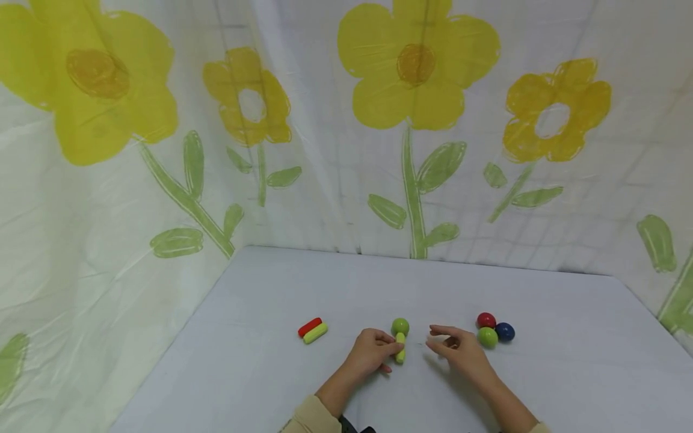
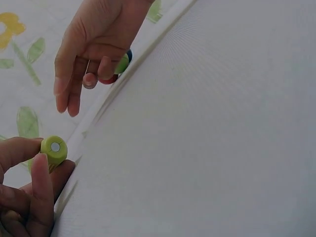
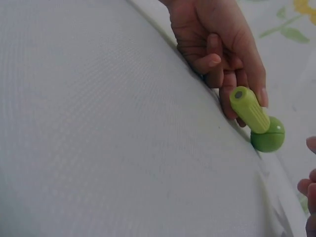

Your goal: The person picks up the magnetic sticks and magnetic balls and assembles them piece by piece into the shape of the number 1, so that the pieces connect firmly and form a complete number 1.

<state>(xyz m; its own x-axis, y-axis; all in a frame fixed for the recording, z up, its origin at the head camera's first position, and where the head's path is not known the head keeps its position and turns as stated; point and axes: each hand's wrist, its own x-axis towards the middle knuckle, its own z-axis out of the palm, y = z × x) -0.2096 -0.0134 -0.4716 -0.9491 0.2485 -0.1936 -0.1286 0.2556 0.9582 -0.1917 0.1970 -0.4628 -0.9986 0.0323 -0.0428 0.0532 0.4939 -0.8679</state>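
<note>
Thumb and fingers of my left hand [image 1: 369, 353] pinch a short yellow-green rod [image 1: 400, 350] near the table's middle. A green ball [image 1: 400, 326] sits at the rod's far end, touching it in the right wrist view. The rod's near end has a small round grey disc, visible in the left wrist view. To the right, my right hand [image 1: 464, 356] hovers over the table with fingers loosely bent and nothing between them. Close beyond that hand, a red ball [image 1: 486, 320], a second green ball [image 1: 487, 338] and a blue ball [image 1: 505, 332] lie clustered together.
Left of the hands, a red rod [image 1: 310, 327] and another yellow-green rod [image 1: 316, 333] lie side by side. All of this rests on a white-covered table [image 1: 243, 373]. Behind it hangs a white curtain [image 1: 319, 150] painted with yellow flowers.
</note>
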